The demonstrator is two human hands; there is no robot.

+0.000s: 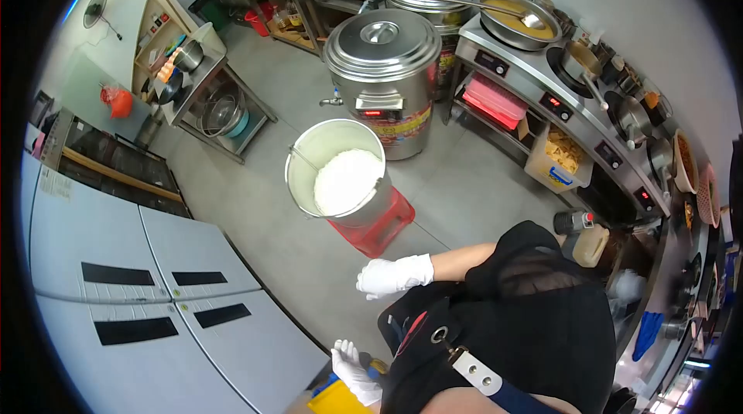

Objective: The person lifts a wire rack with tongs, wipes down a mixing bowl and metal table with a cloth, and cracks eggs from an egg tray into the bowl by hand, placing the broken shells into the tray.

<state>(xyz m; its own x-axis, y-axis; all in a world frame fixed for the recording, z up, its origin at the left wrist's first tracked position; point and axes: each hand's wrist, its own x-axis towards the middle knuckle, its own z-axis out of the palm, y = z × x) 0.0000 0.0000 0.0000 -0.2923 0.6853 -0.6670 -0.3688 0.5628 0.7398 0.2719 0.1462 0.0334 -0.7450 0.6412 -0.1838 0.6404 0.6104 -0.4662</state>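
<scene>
My right hand [393,276], in a white glove, is held in front of my black clothing with its fingers curled in. Nothing shows in it. My left hand [356,375], also white-gloved, hangs lower down with its fingers stretched and slightly apart, holding nothing that I can see. Just beyond my right hand, and apart from it, a tall pale bucket [296,191] with a wire handle holds a white mass [348,180]. The bucket rests on a red plastic stool [379,232]. Close to my left hand is a yellow container [340,398], partly hidden.
White cabinets [93,244] line the left. A large lidded steel pot [379,66] with a tap stands behind the bucket. Along the right runs a steel cooking counter [515,77] with pans. A steel rack [209,85] stands at the upper left. Grey floor [263,159] lies between.
</scene>
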